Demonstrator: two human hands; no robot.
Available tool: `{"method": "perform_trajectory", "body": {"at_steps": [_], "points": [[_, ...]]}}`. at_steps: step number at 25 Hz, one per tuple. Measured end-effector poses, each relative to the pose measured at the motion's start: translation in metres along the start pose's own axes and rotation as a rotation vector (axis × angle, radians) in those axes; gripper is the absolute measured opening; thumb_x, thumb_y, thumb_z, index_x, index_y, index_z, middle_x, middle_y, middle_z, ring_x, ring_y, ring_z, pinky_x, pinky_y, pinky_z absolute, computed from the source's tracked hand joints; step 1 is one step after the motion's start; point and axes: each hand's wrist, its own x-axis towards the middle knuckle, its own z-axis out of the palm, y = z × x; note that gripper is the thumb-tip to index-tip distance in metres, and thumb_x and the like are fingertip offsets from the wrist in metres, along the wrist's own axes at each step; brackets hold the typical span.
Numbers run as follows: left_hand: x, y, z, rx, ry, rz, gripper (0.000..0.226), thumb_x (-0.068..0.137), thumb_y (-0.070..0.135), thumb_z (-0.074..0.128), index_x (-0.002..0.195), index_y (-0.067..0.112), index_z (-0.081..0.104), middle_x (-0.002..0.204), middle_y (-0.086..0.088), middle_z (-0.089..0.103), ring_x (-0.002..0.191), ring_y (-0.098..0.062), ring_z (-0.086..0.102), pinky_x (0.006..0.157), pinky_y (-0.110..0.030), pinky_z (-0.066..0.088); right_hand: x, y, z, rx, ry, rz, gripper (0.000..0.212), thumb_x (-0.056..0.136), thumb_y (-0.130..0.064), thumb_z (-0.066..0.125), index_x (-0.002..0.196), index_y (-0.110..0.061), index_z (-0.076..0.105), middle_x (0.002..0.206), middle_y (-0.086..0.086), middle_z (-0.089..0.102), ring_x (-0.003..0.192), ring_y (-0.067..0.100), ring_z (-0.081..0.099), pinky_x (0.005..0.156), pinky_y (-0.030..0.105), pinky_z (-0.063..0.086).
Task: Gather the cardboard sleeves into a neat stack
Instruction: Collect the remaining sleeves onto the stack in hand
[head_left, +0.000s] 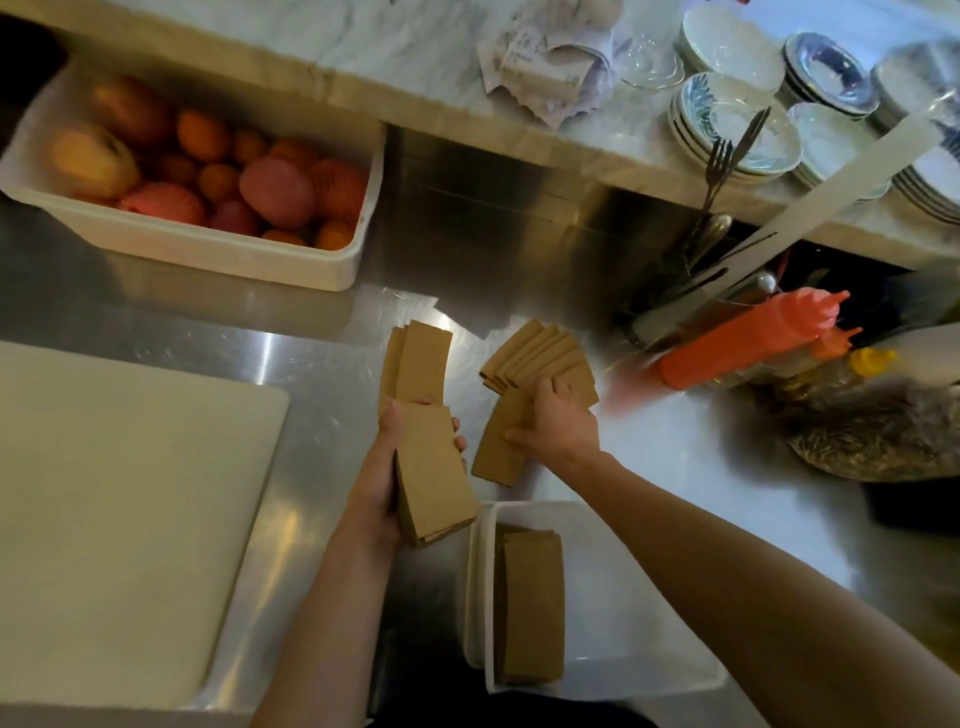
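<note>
My left hand (382, 467) grips a thick stack of brown cardboard sleeves (434, 475) just above the steel counter. Beyond it another small pile of sleeves (415, 361) lies flat. My right hand (558, 423) presses down on a fanned spread of sleeves (540, 353), its fingers closed over one sleeve (496, 457) that points toward me. More sleeves (530, 605) lie inside a clear plastic tub (480, 597) near my body.
A white cutting board (114, 519) fills the left. A white bin of fruit (197, 249) stands at the back left. Red and yellow squeeze bottles (748, 338), a cutlery holder (696, 260) and stacked bowls (737, 124) crowd the back right.
</note>
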Motion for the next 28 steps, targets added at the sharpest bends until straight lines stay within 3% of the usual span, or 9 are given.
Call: {"method": "perform_trajectory", "body": {"at_steps": [7, 10, 13, 18, 21, 24, 28], "points": [[0.0, 0.001, 0.004, 0.028, -0.013, 0.023, 0.096, 0.053, 0.071, 0.077, 0.128, 0.015, 0.052, 0.1, -0.01, 0.07, 0.084, -0.023, 0.069, 0.073, -0.039, 0.058, -0.006, 0.008, -0.013, 0.285, -0.005, 0.016, 0.051, 0.08, -0.033, 0.077, 0.111, -0.023, 0.038, 0.111, -0.003, 0.051, 0.097, 0.018, 0.056, 0.082, 0.037, 0.055], [-0.002, 0.0, 0.006, 0.06, -0.012, 0.031, 0.062, 0.078, 0.068, 0.052, 0.115, 0.018, 0.056, 0.092, -0.008, 0.072, 0.08, -0.021, 0.069, 0.075, -0.039, 0.054, -0.011, 0.013, -0.021, 0.37, 0.021, -0.009, 0.05, 0.08, -0.027, 0.078, 0.112, -0.024, 0.04, 0.112, -0.005, 0.051, 0.1, 0.016, 0.055, 0.081, 0.031, 0.053], [-0.005, -0.001, 0.006, 0.091, 0.009, 0.025, 0.059, 0.081, 0.067, 0.045, 0.114, 0.019, 0.057, 0.09, -0.007, 0.074, 0.08, -0.021, 0.069, 0.079, -0.041, 0.051, -0.017, 0.015, -0.026, 0.444, -0.057, -0.029, 0.051, 0.082, -0.023, 0.076, 0.118, -0.024, 0.041, 0.117, -0.006, 0.05, 0.105, 0.016, 0.053, 0.084, 0.028, 0.05], [-0.005, -0.001, 0.005, 0.098, 0.0, 0.047, 0.076, 0.067, 0.07, 0.063, 0.124, 0.021, 0.052, 0.097, -0.008, 0.072, 0.085, -0.023, 0.069, 0.076, -0.041, 0.055, -0.013, 0.006, -0.017, 0.256, -0.174, -0.046, 0.063, 0.081, -0.03, 0.076, 0.132, -0.02, 0.04, 0.129, 0.003, 0.054, 0.114, 0.024, 0.055, 0.093, 0.04, 0.051], [-0.006, -0.001, 0.005, 0.078, -0.013, 0.042, 0.065, 0.073, 0.067, 0.055, 0.119, 0.021, 0.054, 0.093, -0.007, 0.073, 0.083, -0.022, 0.068, 0.077, -0.041, 0.053, -0.004, -0.001, -0.013, 0.123, -0.149, -0.024, 0.056, 0.08, -0.034, 0.076, 0.124, -0.017, 0.045, 0.12, 0.005, 0.058, 0.104, 0.023, 0.059, 0.084, 0.037, 0.052], [-0.008, 0.002, 0.008, 0.082, -0.019, 0.044, 0.065, 0.067, 0.066, 0.06, 0.115, 0.022, 0.056, 0.091, -0.007, 0.073, 0.081, -0.022, 0.068, 0.075, -0.04, 0.055, -0.003, -0.006, -0.011, 0.048, -0.092, 0.005, 0.059, 0.078, -0.034, 0.078, 0.122, -0.015, 0.045, 0.118, 0.006, 0.05, 0.095, 0.02, 0.054, 0.076, 0.032, 0.049], [-0.008, 0.003, 0.008, 0.053, 0.004, 0.059, 0.071, 0.069, 0.065, 0.063, 0.123, 0.021, 0.051, 0.099, -0.009, 0.07, 0.084, -0.023, 0.068, 0.071, -0.04, 0.058, -0.005, -0.002, -0.016, 0.024, -0.027, -0.05, 0.053, 0.077, -0.033, 0.078, 0.115, -0.016, 0.045, 0.11, 0.003, 0.049, 0.098, 0.018, 0.049, 0.083, 0.033, 0.05]]}}
